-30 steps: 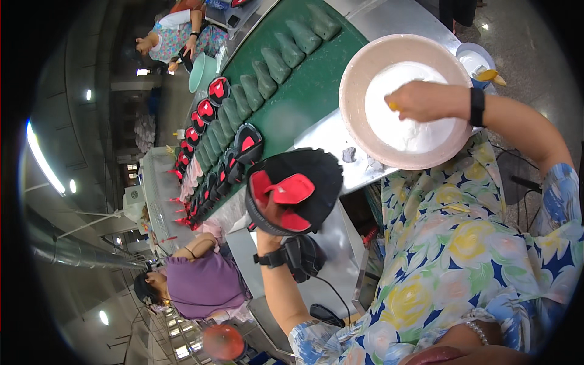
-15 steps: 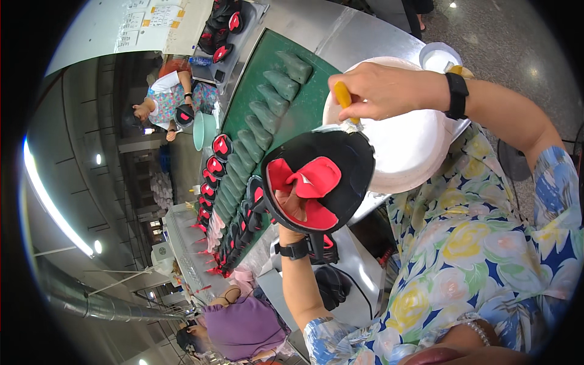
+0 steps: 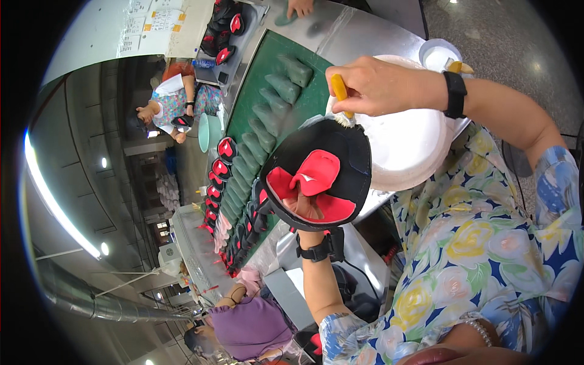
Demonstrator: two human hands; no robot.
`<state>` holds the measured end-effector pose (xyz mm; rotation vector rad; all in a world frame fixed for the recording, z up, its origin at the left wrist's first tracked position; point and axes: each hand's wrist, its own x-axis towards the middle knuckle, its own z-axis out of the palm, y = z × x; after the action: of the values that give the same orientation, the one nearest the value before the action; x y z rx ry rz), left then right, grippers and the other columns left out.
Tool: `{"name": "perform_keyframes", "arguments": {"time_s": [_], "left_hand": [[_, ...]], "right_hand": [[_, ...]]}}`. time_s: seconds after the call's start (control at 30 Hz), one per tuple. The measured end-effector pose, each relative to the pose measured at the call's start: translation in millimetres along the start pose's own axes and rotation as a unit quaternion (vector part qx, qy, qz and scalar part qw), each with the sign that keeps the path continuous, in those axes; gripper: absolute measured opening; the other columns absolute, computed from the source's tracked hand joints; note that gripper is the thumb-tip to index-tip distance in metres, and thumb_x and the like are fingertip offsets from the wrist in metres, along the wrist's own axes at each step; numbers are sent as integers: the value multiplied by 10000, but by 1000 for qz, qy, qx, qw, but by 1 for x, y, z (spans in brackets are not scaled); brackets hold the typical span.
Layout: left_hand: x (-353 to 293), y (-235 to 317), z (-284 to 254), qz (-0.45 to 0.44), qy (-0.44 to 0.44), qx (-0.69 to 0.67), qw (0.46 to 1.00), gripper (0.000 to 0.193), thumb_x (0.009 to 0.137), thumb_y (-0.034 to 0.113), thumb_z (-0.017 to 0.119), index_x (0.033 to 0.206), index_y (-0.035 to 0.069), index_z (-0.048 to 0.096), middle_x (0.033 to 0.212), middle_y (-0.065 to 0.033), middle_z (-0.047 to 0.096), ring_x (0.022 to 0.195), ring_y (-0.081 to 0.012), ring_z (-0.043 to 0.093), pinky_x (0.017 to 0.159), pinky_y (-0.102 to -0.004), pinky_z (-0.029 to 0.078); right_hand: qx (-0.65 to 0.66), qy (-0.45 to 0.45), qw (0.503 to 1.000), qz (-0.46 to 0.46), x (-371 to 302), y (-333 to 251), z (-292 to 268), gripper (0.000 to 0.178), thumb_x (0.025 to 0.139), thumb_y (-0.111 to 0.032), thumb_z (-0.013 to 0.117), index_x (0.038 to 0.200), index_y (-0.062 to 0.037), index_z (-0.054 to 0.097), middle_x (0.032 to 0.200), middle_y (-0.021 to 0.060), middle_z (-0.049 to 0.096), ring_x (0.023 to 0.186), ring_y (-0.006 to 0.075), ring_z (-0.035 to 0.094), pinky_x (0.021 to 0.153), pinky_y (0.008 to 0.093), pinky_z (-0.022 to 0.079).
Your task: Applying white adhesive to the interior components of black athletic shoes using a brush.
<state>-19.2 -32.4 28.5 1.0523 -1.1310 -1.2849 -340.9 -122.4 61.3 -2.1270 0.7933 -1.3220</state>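
Note:
My left hand (image 3: 306, 208) is inside a black shoe upper with red lining (image 3: 348, 149), its fingers showing at the red opening. It holds the upper tilted in front of me. In my right hand (image 3: 386, 90) is a brush with a yellow handle (image 3: 339, 89), pinched between thumb and fingers. Its pale bristles meet the top rim of the upper, beside a large round tub (image 3: 409, 182). White liquid (image 3: 404, 146) fills the tub's inside.
A green belt (image 3: 310, 104) carries a row of green foot-shaped forms (image 3: 283, 86) and black-red uppers (image 3: 227, 148). A white pot (image 3: 433, 58) stands beyond the tub. Co-workers sit at far left and lower left; another person's hand (image 3: 300, 7) touches a green form at the top.
The upper has turned slightly in my left hand, and the brush has shifted a little left along its rim. Another person's hand has appeared at the top. The far-left co-worker's upper is lower.

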Motion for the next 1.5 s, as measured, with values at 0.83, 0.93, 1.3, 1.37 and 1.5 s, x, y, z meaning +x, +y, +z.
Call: {"name": "perform_keyframes", "arguments": {"time_s": [0.83, 0.93, 1.3, 1.37, 1.5], "left_hand": [[12, -6, -7, 203, 165, 372, 891, 346, 974, 137, 619, 1274, -26, 569, 1234, -116, 627, 1079, -224, 605, 916, -332, 489], [6, -5, -27, 10, 27, 133, 991, 312, 977, 131, 606, 1252, -17, 600, 1274, -109, 612, 1091, -224, 607, 927, -334, 489], [-28, -60, 12, -147, -120, -107, 976, 396, 951, 74, 598, 1341, 47, 536, 1228, -77, 627, 1068, -224, 624, 930, -362, 520], [-28, -60, 16, -153, -123, -110, 974, 399, 950, 73, 598, 1344, 48, 533, 1225, -76, 627, 1063, -223, 625, 925, -361, 522], [-29, -56, 12, -147, -116, -103, 977, 407, 949, 71, 600, 1348, 50, 528, 1220, -75, 629, 1055, -221, 628, 916, -359, 526]], "right_hand": [[306, 45, 907, 287, -40, -32, 40, 318, 881, -249, 714, 963, 36, 598, 807, 113, 673, 668, 146, 650, 613, 267, 514], [275, 57, 947, 156, -33, -22, 26, 200, 909, -156, 698, 991, -23, 573, 871, 79, 658, 816, 135, 650, 718, 250, 497], [146, -65, 951, -265, -12, -40, 57, 176, 850, -150, 709, 942, -64, 586, 873, 84, 643, 855, 304, 649, 765, 399, 523], [107, -79, 963, -234, -9, -34, 55, 181, 850, -151, 704, 934, -62, 571, 859, 93, 637, 852, 309, 649, 757, 401, 520], [64, -120, 985, -108, -8, -18, 41, 202, 862, -174, 686, 924, -48, 541, 779, 136, 627, 788, 344, 648, 708, 415, 504]]}}
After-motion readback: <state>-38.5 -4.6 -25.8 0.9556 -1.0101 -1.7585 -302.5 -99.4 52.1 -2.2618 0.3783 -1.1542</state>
